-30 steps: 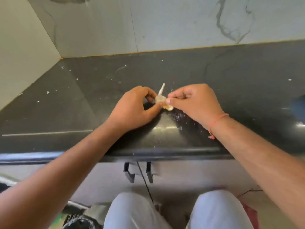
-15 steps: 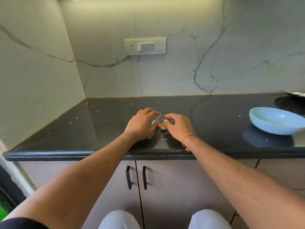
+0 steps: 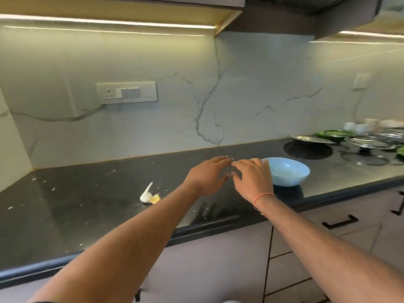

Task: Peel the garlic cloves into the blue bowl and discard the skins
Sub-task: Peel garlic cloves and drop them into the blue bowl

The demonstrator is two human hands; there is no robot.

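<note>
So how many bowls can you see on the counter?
1 for sure: the blue bowl sits on the black counter, right behind the right hand. More dishes are far off to the right, too blurry to tell if any are bowls.

Garlic skin lies on the desk, left of both hands. The left hand and right hand hover side by side above the desk, fingertips nearly touching. The bowl stands on the desk just behind and right of the right hand. Plates and lids lie far right, by the wall. A switch panel sits on the wall, behind the skin.
</note>
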